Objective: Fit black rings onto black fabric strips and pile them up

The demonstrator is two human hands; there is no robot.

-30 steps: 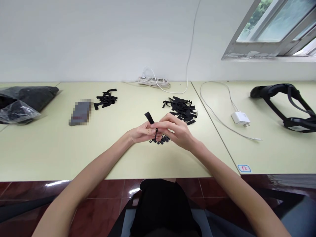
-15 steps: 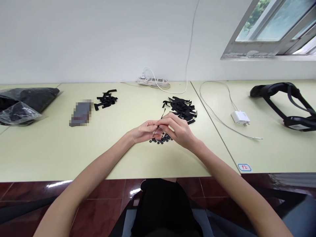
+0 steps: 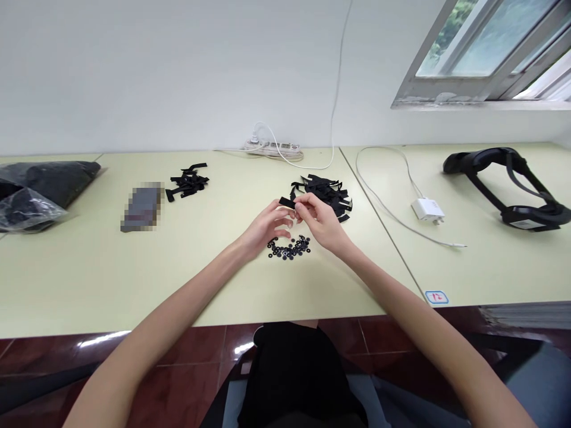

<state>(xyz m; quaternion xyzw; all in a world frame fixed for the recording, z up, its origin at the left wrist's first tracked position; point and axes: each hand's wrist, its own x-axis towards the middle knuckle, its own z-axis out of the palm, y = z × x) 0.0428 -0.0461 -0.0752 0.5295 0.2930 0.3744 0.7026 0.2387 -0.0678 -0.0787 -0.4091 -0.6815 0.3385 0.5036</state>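
Observation:
A short black fabric strip is pinched at its right end between the thumb and fingers of my right hand. My left hand is just below and left of the strip, its fingers apart and slightly curled; whether a fingertip touches the strip I cannot tell. Below both hands, small dark round pieces with centre holes lie scattered on the table. Behind my right hand lies a larger heap of black strips, partly hidden by that hand.
A smaller pile of black strips lies left, beside a pixelated grey object and a dark plastic bag. A power strip sits by the wall. Right are a white charger with cable and a black headset.
My hands have moved slightly apart. The strip, seen edge-on between both hands before, now shows its flat side in my right hand. My left fingers have spread. The whole view has shifted slightly.

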